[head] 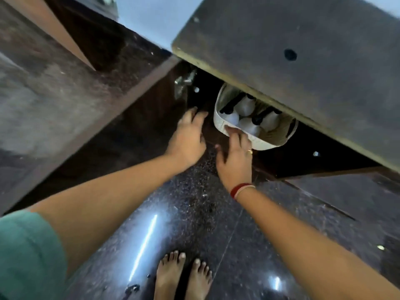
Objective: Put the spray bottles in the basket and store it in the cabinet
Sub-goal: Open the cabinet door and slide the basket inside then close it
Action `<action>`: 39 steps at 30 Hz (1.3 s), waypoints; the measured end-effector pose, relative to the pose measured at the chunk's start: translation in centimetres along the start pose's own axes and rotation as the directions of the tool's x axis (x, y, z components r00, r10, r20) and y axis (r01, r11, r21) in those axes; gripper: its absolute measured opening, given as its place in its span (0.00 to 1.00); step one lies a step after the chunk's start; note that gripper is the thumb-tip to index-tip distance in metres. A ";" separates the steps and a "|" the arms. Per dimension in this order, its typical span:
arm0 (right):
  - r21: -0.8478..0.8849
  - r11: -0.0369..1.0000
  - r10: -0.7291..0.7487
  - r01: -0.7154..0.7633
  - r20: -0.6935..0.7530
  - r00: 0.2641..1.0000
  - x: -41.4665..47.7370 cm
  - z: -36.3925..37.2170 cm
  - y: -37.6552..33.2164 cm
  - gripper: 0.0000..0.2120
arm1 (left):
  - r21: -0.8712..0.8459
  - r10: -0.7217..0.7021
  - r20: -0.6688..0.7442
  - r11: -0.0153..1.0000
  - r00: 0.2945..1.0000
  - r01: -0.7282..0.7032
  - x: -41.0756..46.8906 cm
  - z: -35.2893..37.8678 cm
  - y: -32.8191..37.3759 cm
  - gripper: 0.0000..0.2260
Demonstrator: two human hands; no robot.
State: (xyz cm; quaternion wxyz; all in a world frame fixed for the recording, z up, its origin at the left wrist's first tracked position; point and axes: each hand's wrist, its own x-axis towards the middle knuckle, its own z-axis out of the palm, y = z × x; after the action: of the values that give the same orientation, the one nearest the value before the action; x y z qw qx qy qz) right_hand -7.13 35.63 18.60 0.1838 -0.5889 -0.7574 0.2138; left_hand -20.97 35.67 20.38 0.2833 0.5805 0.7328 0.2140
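Observation:
A white basket (262, 144) sits inside the dark lower cabinet (281, 161), partly hidden under the counter slab. Several white spray bottles (244, 108) with black heads stand in it. My right hand (234, 158) rests on the basket's near rim, fingers spread along it, not clearly gripping. My left hand (187, 137) hovers open just left of the basket, over the cabinet floor edge, holding nothing.
A thick stone counter slab (303, 61) overhangs the cabinet from above right. An open cabinet door (65, 118) stretches along the left. Polished dark granite floor (216, 224) lies below, with my bare feet (184, 276) at the bottom.

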 end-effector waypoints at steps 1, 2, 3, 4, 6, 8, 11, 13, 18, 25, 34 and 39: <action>0.014 0.998 -0.058 0.058 0.022 0.998 -0.3 -0.6 -1.9 0.22 | 0.005 0.048 0.012 0.999 0.999 -0.048 -1.5 -1.4 0.4 0.28; 0.035 0.993 -0.110 0.109 0.046 0.993 -0.6 -1.2 -3.8 0.21 | 0.023 0.106 0.030 0.994 0.994 -0.107 -3.1 -2.7 0.7 0.29; 0.066 0.988 -0.147 0.143 0.068 0.987 -1.0 -1.8 -5.3 0.19 | 0.058 0.164 0.045 0.984 0.985 -0.167 -4.6 -3.7 0.8 0.30; 0.101 0.980 -0.181 0.173 0.080 0.980 -1.3 -2.5 -7.2 0.16 | 0.107 0.205 0.044 0.972 0.978 -0.209 -6.0 -5.2 0.9 0.30; 0.143 0.963 -0.242 0.227 0.094 0.966 -2.2 -3.9 -10.0 0.12 | 0.279 0.257 0.002 0.928 0.966 -0.248 -8.1 -7.9 0.2 0.29; 0.112 0.945 -0.317 0.306 0.101 0.943 -2.9 -5.1 -12.6 0.12 | 0.524 0.305 -0.044 0.818 0.951 -0.238 -9.8 -11.1 -0.7 0.28; -0.020 0.902 -0.424 0.430 0.136 0.895 -3.1 -6.0 -15.8 0.21 | 0.650 0.232 -0.065 0.748 0.971 -0.135 -11.2 -14.9 -2.1 0.30; -0.077 0.865 -0.472 0.496 0.212 0.856 -2.8 -5.9 -18.0 0.27 | 0.596 0.004 -0.121 0.800 0.993 0.070 -11.8 -16.7 -3.3 0.33; -0.200 0.789 -0.423 0.580 0.508 0.750 -2.0 -2.9 -20.8 0.33 | 0.570 -0.380 -0.084 0.740 0.921 0.357 -14.2 -16.8 -6.6 0.35; -0.173 0.823 -0.406 0.541 0.488 0.773 -2.6 -1.3 -20.2 0.24 | 0.333 -0.308 -0.007 0.896 0.951 0.293 -15.8 -15.9 -6.7 0.30; -0.053 0.881 -0.401 0.470 0.444 0.802 -4.0 -4.6 -17.5 0.15 | 0.213 -0.185 0.314 0.969 0.931 0.121 -19.2 -12.8 -2.7 0.32; 0.046 0.905 -0.393 0.422 0.464 0.794 -5.1 -6.4 -13.7 0.13 | 0.267 0.021 0.332 0.957 0.943 -0.115 -21.3 -8.3 -0.6 0.35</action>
State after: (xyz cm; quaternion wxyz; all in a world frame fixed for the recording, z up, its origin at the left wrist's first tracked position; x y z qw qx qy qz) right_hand -13.69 28.42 31.25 0.0218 -0.3488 -0.8940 0.2805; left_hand -23.37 14.93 29.77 0.3070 0.6675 0.6782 0.0181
